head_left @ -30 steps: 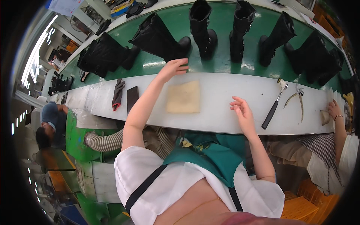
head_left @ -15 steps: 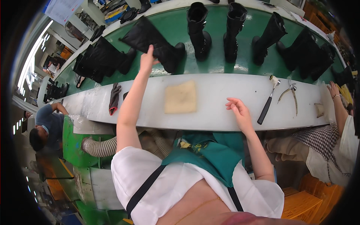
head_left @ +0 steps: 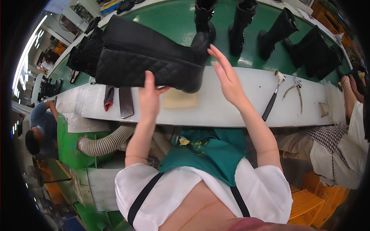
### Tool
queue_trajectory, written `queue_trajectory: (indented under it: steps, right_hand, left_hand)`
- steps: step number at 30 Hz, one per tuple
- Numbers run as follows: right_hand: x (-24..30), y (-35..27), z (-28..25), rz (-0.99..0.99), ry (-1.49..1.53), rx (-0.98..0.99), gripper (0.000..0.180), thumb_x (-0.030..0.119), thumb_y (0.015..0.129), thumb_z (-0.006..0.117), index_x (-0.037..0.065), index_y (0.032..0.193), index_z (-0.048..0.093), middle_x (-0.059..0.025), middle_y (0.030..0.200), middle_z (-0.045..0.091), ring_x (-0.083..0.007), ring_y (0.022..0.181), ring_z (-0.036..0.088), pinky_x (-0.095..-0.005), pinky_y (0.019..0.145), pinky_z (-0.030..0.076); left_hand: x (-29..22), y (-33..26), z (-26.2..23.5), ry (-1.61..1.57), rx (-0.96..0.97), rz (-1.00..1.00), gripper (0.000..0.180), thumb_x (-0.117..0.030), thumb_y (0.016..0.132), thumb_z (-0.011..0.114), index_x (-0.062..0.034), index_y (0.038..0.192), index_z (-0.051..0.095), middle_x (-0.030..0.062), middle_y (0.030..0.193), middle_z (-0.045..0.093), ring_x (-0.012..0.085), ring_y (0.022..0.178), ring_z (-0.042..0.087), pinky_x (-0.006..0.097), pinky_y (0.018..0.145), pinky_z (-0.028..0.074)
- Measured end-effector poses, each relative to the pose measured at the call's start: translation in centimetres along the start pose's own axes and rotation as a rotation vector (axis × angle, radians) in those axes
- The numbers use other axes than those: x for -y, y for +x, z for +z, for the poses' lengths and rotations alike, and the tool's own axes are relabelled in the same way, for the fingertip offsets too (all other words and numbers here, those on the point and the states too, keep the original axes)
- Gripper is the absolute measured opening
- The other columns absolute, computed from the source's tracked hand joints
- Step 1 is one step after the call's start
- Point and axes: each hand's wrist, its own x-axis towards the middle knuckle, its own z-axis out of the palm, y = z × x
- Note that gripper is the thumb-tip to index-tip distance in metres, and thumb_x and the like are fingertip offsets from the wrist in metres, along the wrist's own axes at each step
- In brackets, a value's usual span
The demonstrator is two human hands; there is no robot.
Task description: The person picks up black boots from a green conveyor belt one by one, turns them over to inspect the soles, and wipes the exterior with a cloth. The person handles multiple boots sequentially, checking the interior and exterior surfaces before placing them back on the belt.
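Note:
A tall black boot (head_left: 146,56) with a quilted shaft and a long side zip lies on its side in the air above the white table. My left hand (head_left: 150,94) grips the shaft from below, its thumb on the quilting and the other fingers partly hidden behind. At the boot's foot end, my right hand (head_left: 228,77) is open, fingers stretched out; the fingertips are at the toe, and I cannot tell whether they touch it. Partly under the boot, a pale yellow pad (head_left: 180,99) rests on the table.
Several black boots, among them one boot (head_left: 241,27), stand on the green conveyor (head_left: 169,17) behind the white table (head_left: 231,111). A hammer (head_left: 274,98), pliers (head_left: 296,90), a phone (head_left: 126,103) and a dark glove (head_left: 109,98) lie on the table. Co-workers are at both sides.
My left hand has brought the boot off the green conveyor, toward me and over the table, turning it onto its side. My right hand has risen toward its foot end. The phone now shows.

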Motion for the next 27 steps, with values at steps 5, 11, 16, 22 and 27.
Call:
queue_trajectory:
  steps: [5,11,16,22,27]
  right_hand:
    - [-3.9,3.0,-2.1,0.000,-0.162,-0.050,0.037,0.024,0.098,0.030,0.001,0.102,0.058,-0.0125,0.094,0.062,-0.0305,0.094,0.057,-0.0318,0.090,0.040]
    - [-12.1,4.2,-11.8,-0.168,0.790,0.610,0.056,0.037,0.098,0.016,0.013,0.068,0.057,-0.0032,0.073,0.061,-0.0201,0.084,0.053,-0.0392,0.104,0.030]
    - [-11.5,3.3,-12.4,-0.524,0.714,0.862,0.054,0.039,0.098,0.020,0.015,0.068,0.059,-0.0007,0.073,0.062,-0.0200,0.085,0.054,-0.0412,0.105,0.021]
    - [-7.0,0.0,-10.7,-0.512,0.612,0.677,0.030,0.028,0.087,0.048,0.017,0.060,0.052,0.0006,0.064,0.057,-0.0187,0.073,0.053,-0.0377,0.097,0.025]
    - [-6.2,-1.6,-11.2,-0.421,0.635,0.596,0.031,0.029,0.083,0.048,0.017,0.055,0.051,0.0008,0.062,0.058,-0.0178,0.072,0.054,-0.0361,0.095,0.024]
  left_hand:
    - [6.8,-5.9,7.1,0.523,0.282,0.033,0.041,-0.029,0.091,0.059,0.0036,0.116,0.057,0.0167,0.115,0.059,0.0277,0.105,0.056,0.035,0.093,0.041]
    - [7.4,-8.3,11.9,0.408,0.765,0.555,0.046,-0.008,0.083,0.062,-0.0023,0.127,0.051,0.0169,0.136,0.045,0.0323,0.131,0.035,0.042,0.103,0.036]
    - [11.5,-8.0,9.2,0.296,0.839,0.656,0.042,-0.003,0.083,0.059,-0.0042,0.124,0.054,0.0135,0.134,0.046,0.0327,0.116,0.052,0.039,0.095,0.044]
    - [10.2,-5.7,7.4,0.067,0.277,0.149,0.055,-0.006,0.087,0.058,-0.0060,0.138,0.037,0.0165,0.137,0.038,0.0244,0.114,0.050,0.036,0.092,0.046]
    - [10.7,-3.7,7.6,-0.071,0.438,-0.077,0.072,-0.015,0.091,0.056,-0.0085,0.148,0.012,0.0161,0.147,0.024,0.0276,0.133,0.032,0.040,0.103,0.037]
